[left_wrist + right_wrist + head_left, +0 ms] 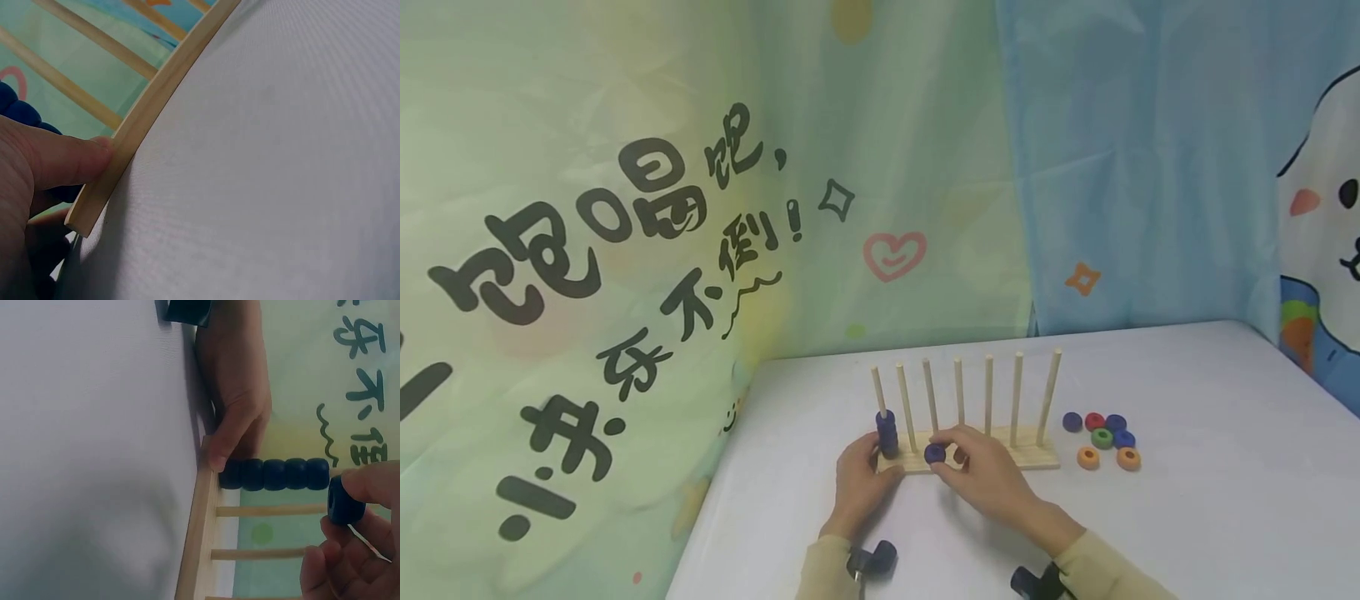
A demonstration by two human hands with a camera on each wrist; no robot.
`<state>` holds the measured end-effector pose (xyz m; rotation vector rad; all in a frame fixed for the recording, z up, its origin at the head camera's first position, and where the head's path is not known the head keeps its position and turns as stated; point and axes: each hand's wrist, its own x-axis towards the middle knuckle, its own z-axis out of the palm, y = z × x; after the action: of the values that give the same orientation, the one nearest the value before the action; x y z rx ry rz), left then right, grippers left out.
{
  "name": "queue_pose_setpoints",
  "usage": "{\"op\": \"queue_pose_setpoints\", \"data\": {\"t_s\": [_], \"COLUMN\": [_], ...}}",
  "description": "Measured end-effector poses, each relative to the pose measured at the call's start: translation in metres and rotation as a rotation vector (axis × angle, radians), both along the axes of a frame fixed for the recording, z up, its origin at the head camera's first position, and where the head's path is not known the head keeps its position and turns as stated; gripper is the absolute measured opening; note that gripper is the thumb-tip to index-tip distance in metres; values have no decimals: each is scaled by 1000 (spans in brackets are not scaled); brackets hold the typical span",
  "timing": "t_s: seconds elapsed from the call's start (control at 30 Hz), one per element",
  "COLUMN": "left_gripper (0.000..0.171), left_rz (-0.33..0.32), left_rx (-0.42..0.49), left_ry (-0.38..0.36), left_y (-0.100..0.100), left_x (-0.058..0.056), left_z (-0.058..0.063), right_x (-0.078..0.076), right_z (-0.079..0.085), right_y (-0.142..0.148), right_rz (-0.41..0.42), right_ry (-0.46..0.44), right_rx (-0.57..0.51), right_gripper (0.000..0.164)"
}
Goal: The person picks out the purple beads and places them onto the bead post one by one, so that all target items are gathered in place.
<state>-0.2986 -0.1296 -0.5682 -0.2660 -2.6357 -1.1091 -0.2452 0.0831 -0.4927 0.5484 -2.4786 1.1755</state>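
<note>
My left hand grips the left end of a wooden peg rack, its thumb on the front edge of the base in the left wrist view. A stack of several dark blue beads is threaded on the leftmost peg, beside that hand. Between thumb and fingertips, my right hand pinches one dark blue bead. In the right wrist view this bead is near the upper part of the stacked peg, just off the top bead. The other upright pegs carry no beads where they show.
Right of the rack lie loose beads: a red bead, a green bead, orange beads and several blue or purple ones. A white cloth covers the table. Printed curtains hang behind and at the left.
</note>
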Motion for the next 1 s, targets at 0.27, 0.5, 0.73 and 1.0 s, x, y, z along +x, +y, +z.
{"op": "queue_pose_setpoints", "data": {"t_s": [0.27, 0.5, 0.73, 1.0], "left_gripper": [50, 51, 51, 51], "left_rz": [-7, 1, 5, 9], "left_rx": [21, 29, 31, 25], "left_ry": [5, -17, -3, -39], "left_y": [1, -2, -1, 2], "left_x": [-2, -2, -1, 2], "left_z": [0, -4, -2, 1], "right_x": [-9, -17, -24, -27], "right_z": [16, 37, 57, 72], "right_y": [-9, -10, -13, -18], "right_rz": [29, 40, 58, 83], "right_ry": [52, 82, 111, 188], "right_rx": [-7, -71, -76, -65], "right_gripper": [28, 31, 31, 30]}}
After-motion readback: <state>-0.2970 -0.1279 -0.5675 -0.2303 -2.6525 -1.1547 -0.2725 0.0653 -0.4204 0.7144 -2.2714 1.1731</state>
